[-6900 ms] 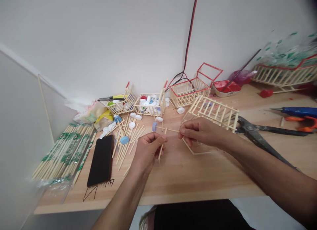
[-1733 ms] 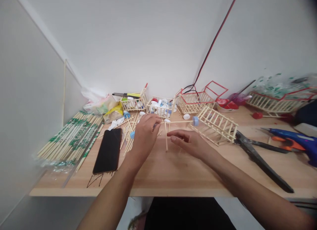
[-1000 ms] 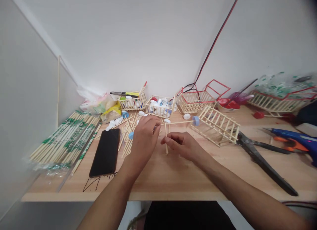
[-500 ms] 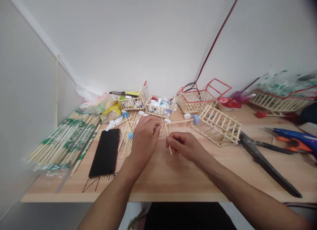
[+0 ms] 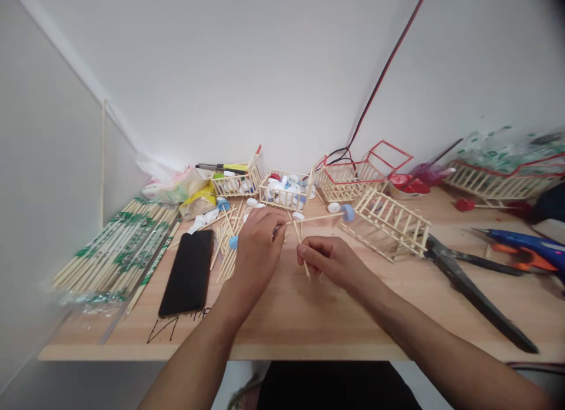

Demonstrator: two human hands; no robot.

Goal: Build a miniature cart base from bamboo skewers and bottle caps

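Observation:
My left hand [image 5: 261, 240] is closed on a wooden stick [image 5: 318, 218] that runs out to the right, where a blue bottle cap [image 5: 348, 213] sits at its end. Between the fingertips of my right hand [image 5: 324, 254] is pinched a shorter wooden stick [image 5: 306, 269], which slants up until its top meets or crosses the longer stick. Just right of the blue cap lies a slatted stick cart frame [image 5: 392, 222], tipped on its side. Another blue cap [image 5: 233, 242] shows left of my left hand, above a heap of loose sticks [image 5: 226, 258].
To the left lie wrapped chopsticks [image 5: 119, 245] and a black phone [image 5: 186, 275]. Stick baskets of bottle caps [image 5: 286, 191] and a red-trimmed cart [image 5: 351, 180] stand along the wall. On the right are black-handled cutters [image 5: 474, 292] and a blue glue gun [image 5: 525, 240].
Almost nothing differs. My right hand and its short stick have shifted very slightly to the right; both hands keep their grips.

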